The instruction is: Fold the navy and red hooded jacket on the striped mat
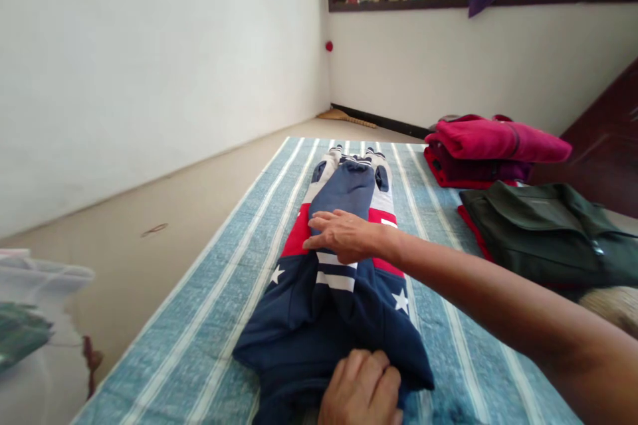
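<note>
A navy sweatshirt (pixel 343 189) with red and light-grey panels, white stars and striped trim lies lengthwise on a blue striped sheet (pixel 229 265). Its striped cuffs and hem point to the far edge, with the sleeves along both sides. Across its middle, my right hand (pixel 341 234) rests with fingers stretched out to the left. At the near end, my left hand (pixel 361 388) has its fingers curled over the navy fabric. Part of that hand is cut off by the bottom edge of the view.
To the right sit a stack of folded pink and red clothes (pixel 498 143) and a dark green folded garment (pixel 548 232). A white bag (pixel 44 319) is at the lower left. Behind are white walls and a windowsill (pixel 428 3) with small items.
</note>
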`<state>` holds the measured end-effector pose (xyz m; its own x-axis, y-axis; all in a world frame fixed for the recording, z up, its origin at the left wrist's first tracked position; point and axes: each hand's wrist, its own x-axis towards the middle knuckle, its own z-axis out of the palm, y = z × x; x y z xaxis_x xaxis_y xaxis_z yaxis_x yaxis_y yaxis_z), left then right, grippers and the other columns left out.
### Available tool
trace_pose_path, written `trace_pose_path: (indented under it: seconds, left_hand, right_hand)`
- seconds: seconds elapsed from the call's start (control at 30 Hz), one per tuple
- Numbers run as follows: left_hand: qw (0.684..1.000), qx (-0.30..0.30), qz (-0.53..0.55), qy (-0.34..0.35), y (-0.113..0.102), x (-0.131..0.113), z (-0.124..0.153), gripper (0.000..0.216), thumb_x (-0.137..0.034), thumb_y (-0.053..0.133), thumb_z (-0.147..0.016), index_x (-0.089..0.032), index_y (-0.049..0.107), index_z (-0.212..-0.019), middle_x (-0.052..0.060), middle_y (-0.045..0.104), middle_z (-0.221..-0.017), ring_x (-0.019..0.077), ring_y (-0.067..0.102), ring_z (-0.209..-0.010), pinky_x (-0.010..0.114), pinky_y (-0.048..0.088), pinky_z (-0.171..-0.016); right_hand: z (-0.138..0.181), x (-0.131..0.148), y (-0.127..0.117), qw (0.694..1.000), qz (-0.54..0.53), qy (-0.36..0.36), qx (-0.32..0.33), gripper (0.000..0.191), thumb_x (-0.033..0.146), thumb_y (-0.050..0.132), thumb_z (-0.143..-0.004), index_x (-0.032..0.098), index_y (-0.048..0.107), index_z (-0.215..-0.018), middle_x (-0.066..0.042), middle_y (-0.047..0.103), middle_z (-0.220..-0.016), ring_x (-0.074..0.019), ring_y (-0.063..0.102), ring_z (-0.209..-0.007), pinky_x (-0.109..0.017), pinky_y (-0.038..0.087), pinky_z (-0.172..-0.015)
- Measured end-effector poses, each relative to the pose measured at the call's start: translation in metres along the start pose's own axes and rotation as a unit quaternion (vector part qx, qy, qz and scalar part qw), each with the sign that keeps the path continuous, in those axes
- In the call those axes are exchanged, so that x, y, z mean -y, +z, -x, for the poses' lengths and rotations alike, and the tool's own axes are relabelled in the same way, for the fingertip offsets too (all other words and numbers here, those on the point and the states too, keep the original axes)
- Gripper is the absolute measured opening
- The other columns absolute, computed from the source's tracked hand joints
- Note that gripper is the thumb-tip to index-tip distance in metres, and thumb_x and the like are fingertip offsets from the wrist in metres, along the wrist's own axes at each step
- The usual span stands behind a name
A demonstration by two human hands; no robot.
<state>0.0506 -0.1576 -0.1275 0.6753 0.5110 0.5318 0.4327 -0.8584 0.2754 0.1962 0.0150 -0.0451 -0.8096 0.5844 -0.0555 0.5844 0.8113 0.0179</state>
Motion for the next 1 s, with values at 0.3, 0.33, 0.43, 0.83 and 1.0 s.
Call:
trace_pose_path:
  seconds: [0.3, 0.33, 0.43, 0.83, 1.0]
  left_hand:
    - [0.999, 0.03, -0.005, 0.03, 0.0, 0.002, 0.0, 0.033, -0.012, 0.045, -0.082, -0.019, 0.061, -0.111, 0.006, 0.068, -0.084, 0.0188, 0.061, -0.067, 0.029, 0.051, -0.057]
    - [0.999, 0.037, -0.009, 0.033, 0.001, 0.002, 0.0, 0.035, -0.012, 0.046, -0.082, -0.019, 0.06, -0.113, 0.006, 0.068, -0.084, 0.0187, 0.061, -0.067, 0.028, 0.051, -0.057]
    - [0.998, 0.05, -0.016, 0.035, 0.002, 0.002, 0.0, 0.036, -0.014, 0.046, -0.083, -0.02, 0.06, -0.115, 0.005, 0.066, -0.081, 0.0186, 0.059, -0.066, 0.028, 0.049, -0.056]
    - [0.995, 0.062, 0.063, 0.038, 0.006, -0.001, 0.002, 0.042, -0.014, 0.04, -0.086, -0.018, 0.052, -0.126, 0.006, 0.069, -0.088, 0.019, 0.057, -0.071, 0.028, 0.05, -0.063]
    - [0.987, 0.118, 0.101, 0.029, -0.002, 0.003, -0.001, 0.046, -0.01, 0.047, -0.079, -0.016, 0.051, -0.125, 0.007, 0.068, -0.084, 0.0191, 0.059, -0.072, 0.028, 0.052, -0.062]
  right_hand:
    - [-0.034, -0.02, 0.014, 0.999, 0.026, -0.008, 0.037, 0.012, 0.013, 0.054, -0.079, 0.017, 0.064, -0.085, -0.008, 0.061, -0.103, -0.025, 0.051, -0.103, -0.035, 0.04, -0.077]
    - [-0.036, -0.022, 0.013, 0.999, 0.035, -0.006, 0.031, 0.011, 0.012, 0.054, -0.078, 0.016, 0.062, -0.083, -0.008, 0.062, -0.102, -0.0248, 0.052, -0.102, -0.035, 0.04, -0.077]
    - [-0.041, -0.025, 0.007, 0.998, 0.062, 0.014, 0.018, 0.011, 0.01, 0.056, -0.076, 0.016, 0.061, -0.084, -0.008, 0.064, -0.101, -0.0252, 0.054, -0.101, -0.036, 0.039, -0.079]
    - [-0.032, -0.02, -0.024, 0.982, 0.12, 0.147, 0.016, 0.018, 0.01, 0.051, -0.084, 0.011, 0.068, -0.089, -0.012, 0.067, -0.101, -0.0291, 0.058, -0.096, -0.044, 0.038, -0.08]
    - [-0.043, -0.026, 0.005, 0.978, 0.095, 0.177, 0.055, 0.018, 0.009, 0.05, -0.085, 0.011, 0.067, -0.086, -0.013, 0.068, -0.099, -0.0295, 0.058, -0.096, -0.048, 0.038, -0.082]
